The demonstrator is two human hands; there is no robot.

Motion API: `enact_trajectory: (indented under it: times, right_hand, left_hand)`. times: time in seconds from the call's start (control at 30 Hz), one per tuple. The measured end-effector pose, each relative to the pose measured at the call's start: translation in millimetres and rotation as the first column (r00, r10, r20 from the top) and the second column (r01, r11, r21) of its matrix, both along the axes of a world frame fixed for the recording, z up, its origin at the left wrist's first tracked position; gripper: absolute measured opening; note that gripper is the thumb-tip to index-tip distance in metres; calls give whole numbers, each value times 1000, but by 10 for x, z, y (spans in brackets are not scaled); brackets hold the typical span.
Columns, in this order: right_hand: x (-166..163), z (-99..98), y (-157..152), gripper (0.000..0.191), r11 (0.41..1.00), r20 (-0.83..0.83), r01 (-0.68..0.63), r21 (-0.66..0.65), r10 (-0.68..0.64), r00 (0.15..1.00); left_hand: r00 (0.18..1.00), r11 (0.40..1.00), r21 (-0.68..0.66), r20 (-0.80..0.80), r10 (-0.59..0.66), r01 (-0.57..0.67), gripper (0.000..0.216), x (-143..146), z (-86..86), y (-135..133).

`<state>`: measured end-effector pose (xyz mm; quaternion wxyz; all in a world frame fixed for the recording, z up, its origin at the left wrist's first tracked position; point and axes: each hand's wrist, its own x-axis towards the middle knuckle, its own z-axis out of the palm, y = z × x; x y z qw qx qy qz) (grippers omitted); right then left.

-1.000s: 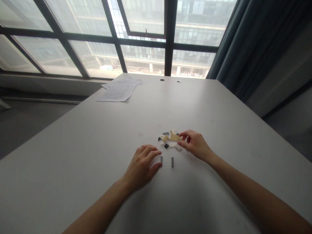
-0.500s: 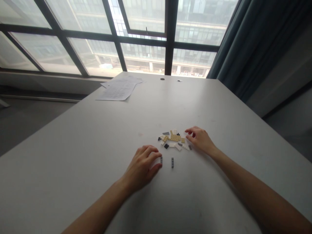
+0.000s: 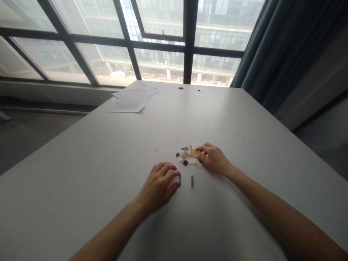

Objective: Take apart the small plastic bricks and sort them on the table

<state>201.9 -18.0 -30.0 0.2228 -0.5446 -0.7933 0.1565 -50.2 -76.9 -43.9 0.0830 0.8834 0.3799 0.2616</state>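
My left hand point(image 3: 161, 183) rests on the table with thumb and fingertips closed around the ends of a narrow grey toy brick point(image 3: 179, 178). A second narrow grey brick point(image 3: 192, 181) lies just to its right, apart from the fingers. My right hand point(image 3: 216, 159) reaches over the right side of a small pile, thumb and forefinger spread, with nothing visible held between them. In the pile are tan plates point(image 3: 193, 153), white pieces point(image 3: 191, 161), a black piece point(image 3: 185, 162) and a grey plate point(image 3: 185, 148). The hand covers the pile's right-hand pieces.
Everything lies on a wide white table point(image 3: 130, 141). Printed paper sheets point(image 3: 132, 99) are at its far left corner. Two small round fittings, one a dark hole point(image 3: 181, 88), sit near the far edge. Behind stand windows and a dark curtain point(image 3: 261, 54).
My right hand has moved left from beside the pile to over its right part, covering several pieces there. My left hand and the two narrow grey bricks stay in place.
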Motion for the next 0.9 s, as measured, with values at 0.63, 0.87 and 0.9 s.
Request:
enact_trajectory:
  times: [0.63,0.87,0.9]
  right_hand:
    - [-465,24,117,15,949,289,-254,188,194,938]
    - [-382,131,-313,4,972,-252,-144,185,189,949]
    - [-380,138,-388,5,976,-305,-133,175,182,935]
  left_hand:
    - [1000,1000,-1,7,-12,12,17,-6,-21,3]
    - [974,998,40,225,35,-46,18,55,29,-58]
    - [958,998,24,281,52,-61,19,77,42,-76]
